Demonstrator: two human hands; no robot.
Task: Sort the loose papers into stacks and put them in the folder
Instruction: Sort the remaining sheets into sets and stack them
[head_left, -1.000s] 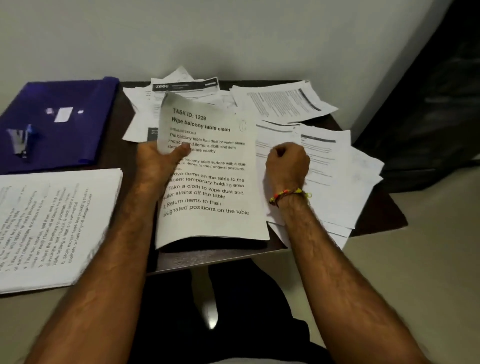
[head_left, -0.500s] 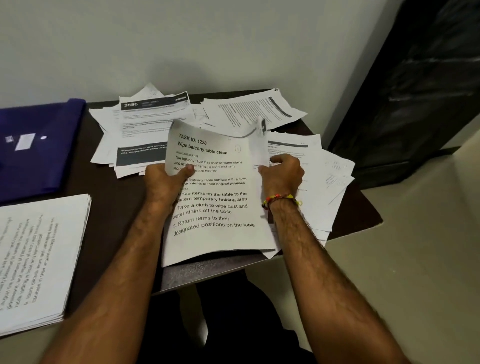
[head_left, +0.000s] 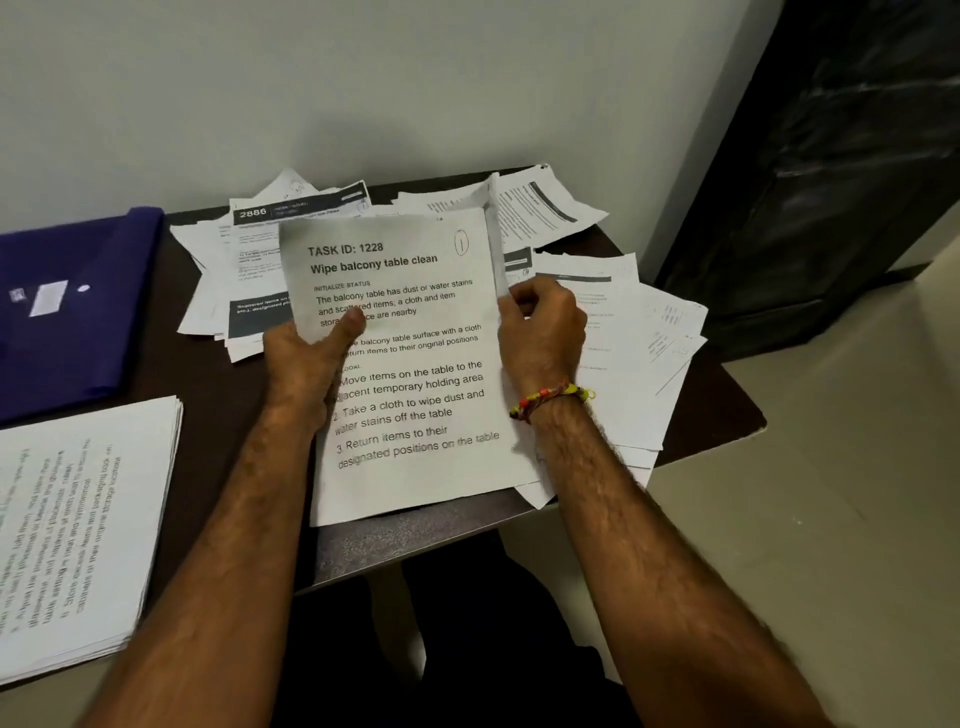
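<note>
Our right hand (head_left: 540, 332) has shifted to pinch the right edge of the upright sheet (head_left: 410, 364); our left hand (head_left: 306, 358) grips its left.

A plain pale wall (head_left: 363, 78) ran behind the dark brown tabletop (head_left: 218, 395), which stood pushed up against it. To the right, a black marbled panel (head_left: 857, 156) rose beside the wall's corner. The floor (head_left: 831, 493) below was smooth and beige, dully lit. Light was dim and soft, throwing a faint shadow on the wall above the tabletop's far edge.
</note>
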